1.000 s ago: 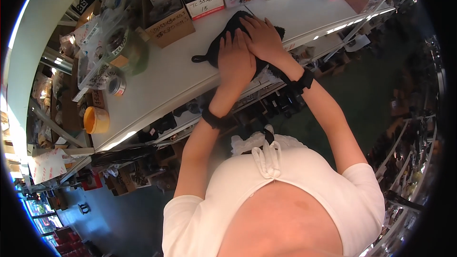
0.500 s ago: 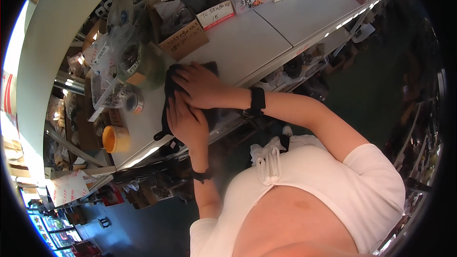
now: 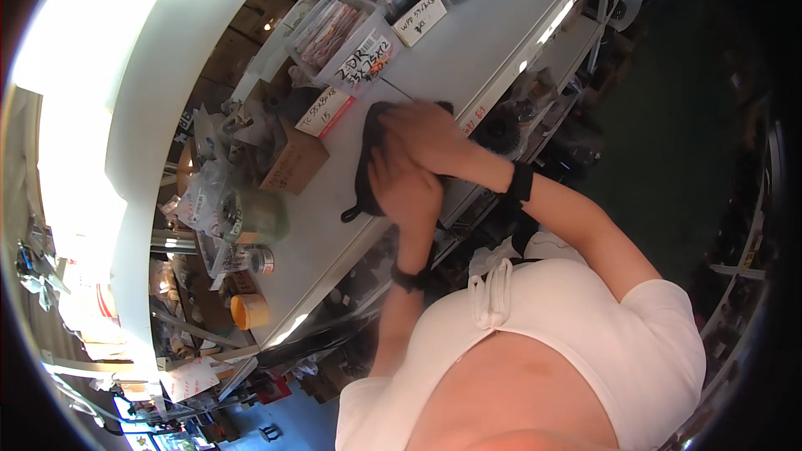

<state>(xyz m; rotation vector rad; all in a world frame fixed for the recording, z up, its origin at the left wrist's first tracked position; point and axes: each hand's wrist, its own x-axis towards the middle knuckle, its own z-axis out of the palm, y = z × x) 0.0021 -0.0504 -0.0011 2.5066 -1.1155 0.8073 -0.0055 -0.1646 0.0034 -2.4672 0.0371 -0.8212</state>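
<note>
A black cloth (image 3: 364, 188) with a small loop at its near left corner lies on a pale grey shelf board (image 3: 322, 230). My left hand (image 3: 407, 188) rests flat on the cloth's near part, fingers stretched out. Just beyond it, my right hand (image 3: 424, 135) lies across the cloth, fingers extended and slightly blurred. The two hands touch or overlap, so the middle of the cloth is hidden under them. Closest to the cloth's far left side is a small white carton (image 3: 326, 111).
Left of the cloth stand a brown carton (image 3: 299, 160), a greenish plastic jar (image 3: 261, 215), a small round tin (image 3: 262, 260) and a yellow tub (image 3: 251, 311). Farther along are a clear bin (image 3: 330, 71) of packets and another white box (image 3: 420, 18). Lower shelves hold parts.
Both hands and the cloth have slid rightward along the shelf, from beside the brown carton to beside the small white carton. My view has also shifted, showing more of the shelf's far end.
</note>
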